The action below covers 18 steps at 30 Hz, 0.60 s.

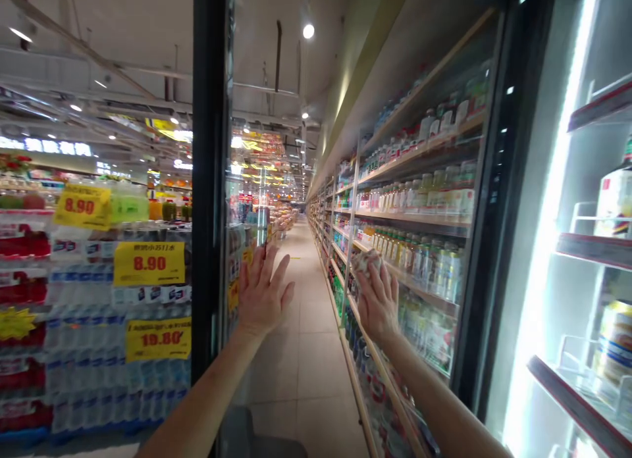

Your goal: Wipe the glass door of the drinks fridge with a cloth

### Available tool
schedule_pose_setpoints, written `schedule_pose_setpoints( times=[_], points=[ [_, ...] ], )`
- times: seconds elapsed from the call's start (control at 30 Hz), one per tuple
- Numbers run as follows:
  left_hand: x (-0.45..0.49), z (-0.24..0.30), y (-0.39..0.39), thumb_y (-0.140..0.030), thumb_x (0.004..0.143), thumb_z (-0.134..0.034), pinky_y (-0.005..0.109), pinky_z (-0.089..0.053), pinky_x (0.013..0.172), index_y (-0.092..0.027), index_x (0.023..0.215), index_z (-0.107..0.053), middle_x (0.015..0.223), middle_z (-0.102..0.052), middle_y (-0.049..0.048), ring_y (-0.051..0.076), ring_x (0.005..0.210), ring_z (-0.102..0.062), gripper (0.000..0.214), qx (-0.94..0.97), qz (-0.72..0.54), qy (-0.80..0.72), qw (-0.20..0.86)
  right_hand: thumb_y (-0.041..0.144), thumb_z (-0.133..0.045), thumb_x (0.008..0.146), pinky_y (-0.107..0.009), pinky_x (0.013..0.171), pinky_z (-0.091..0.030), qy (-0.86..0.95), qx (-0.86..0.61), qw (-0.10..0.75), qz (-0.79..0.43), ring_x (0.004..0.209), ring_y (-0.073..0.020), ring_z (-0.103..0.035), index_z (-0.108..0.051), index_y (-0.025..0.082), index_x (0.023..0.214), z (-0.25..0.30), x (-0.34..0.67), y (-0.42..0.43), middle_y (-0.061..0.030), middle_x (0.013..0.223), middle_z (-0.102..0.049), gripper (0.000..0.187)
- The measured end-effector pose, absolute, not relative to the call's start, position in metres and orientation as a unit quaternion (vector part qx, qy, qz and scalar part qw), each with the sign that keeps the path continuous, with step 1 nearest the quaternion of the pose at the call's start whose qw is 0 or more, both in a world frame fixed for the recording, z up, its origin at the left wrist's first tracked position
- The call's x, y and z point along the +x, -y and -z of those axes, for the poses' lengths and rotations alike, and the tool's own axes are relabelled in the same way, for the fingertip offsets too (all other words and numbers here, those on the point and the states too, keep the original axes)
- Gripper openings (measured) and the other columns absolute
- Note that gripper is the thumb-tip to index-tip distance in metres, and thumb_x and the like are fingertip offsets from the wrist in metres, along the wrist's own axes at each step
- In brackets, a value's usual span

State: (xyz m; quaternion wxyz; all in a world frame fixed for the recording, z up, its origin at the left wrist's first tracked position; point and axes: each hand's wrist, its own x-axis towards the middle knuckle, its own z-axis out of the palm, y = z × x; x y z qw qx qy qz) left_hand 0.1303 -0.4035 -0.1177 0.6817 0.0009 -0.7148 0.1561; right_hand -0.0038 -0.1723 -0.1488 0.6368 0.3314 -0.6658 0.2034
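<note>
An open glass fridge door (306, 149) stands in front of me, with a black frame edge (207, 181) on its left. My left hand (263, 295) lies flat on the glass with its fingers spread, holding nothing. My right hand (379, 303) presses a crumpled pale cloth (368, 260) against the glass, fingers closed over it. Through the pane I see the shop aisle and shelves of bottles.
The lit fridge interior (592, 247) with racks and cartons is at the right. Long drink shelves (419, 214) run along the aisle's right side. Stacked water packs with yellow price signs (148, 264) stand at the left. A tiled aisle floor (306, 353) runs ahead.
</note>
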Motion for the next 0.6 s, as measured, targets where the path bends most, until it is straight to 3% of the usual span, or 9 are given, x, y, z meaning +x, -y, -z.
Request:
schedule_pose_setpoints(
  times=[0.27, 0.37, 0.5, 0.6],
  points=[
    [0.131, 0.117, 0.4, -0.03, 0.084, -0.056, 0.047, -0.012, 0.113, -0.022, 0.141, -0.031, 0.145, -0.035, 0.0121, 0.025, 0.14, -0.016, 0.064, 0.0, -0.145, 0.721, 0.678, 0.032, -0.031, 0.09, -0.056, 0.106, -0.026, 0.633, 0.06, 0.659, -0.402, 0.136, -0.0313, -0.027, -0.041, 0.009, 0.136, 0.119, -0.062, 0.093, -0.0191, 0.144, -0.034, 0.053],
    [0.131, 0.117, 0.399, -0.03, 0.084, -0.056, 0.047, -0.011, 0.114, -0.022, 0.141, -0.032, 0.145, -0.034, 0.012, 0.025, 0.14, -0.016, 0.063, 0.0, -0.141, 0.719, 0.68, 0.03, -0.032, 0.09, -0.053, 0.107, -0.026, 0.632, 0.102, 0.672, -0.372, 0.137, -0.0298, -0.026, -0.038, 0.013, 0.139, 0.134, -0.047, 0.108, -0.0175, 0.145, -0.034, 0.052],
    [0.131, 0.117, 0.401, -0.03, 0.084, -0.055, 0.046, -0.011, 0.114, -0.023, 0.142, -0.03, 0.145, -0.034, 0.0113, 0.024, 0.14, -0.016, 0.063, -0.003, -0.14, 0.719, 0.681, 0.023, -0.04, 0.088, -0.051, 0.108, -0.025, 0.65, 0.314, 0.657, -0.215, 0.138, -0.0266, -0.026, -0.036, 0.027, 0.14, 0.147, -0.02, 0.147, -0.0091, 0.143, -0.04, 0.052],
    [0.131, 0.117, 0.402, -0.031, 0.084, -0.055, 0.046, -0.012, 0.113, -0.022, 0.142, -0.029, 0.145, -0.034, 0.0116, 0.024, 0.14, -0.016, 0.064, -0.003, -0.142, 0.72, 0.679, 0.025, -0.04, 0.088, -0.053, 0.108, -0.025, 0.638, 0.281, 0.677, -0.237, 0.137, -0.0271, -0.028, -0.036, 0.027, 0.14, 0.13, -0.026, 0.146, -0.01, 0.144, -0.039, 0.052]
  ],
)
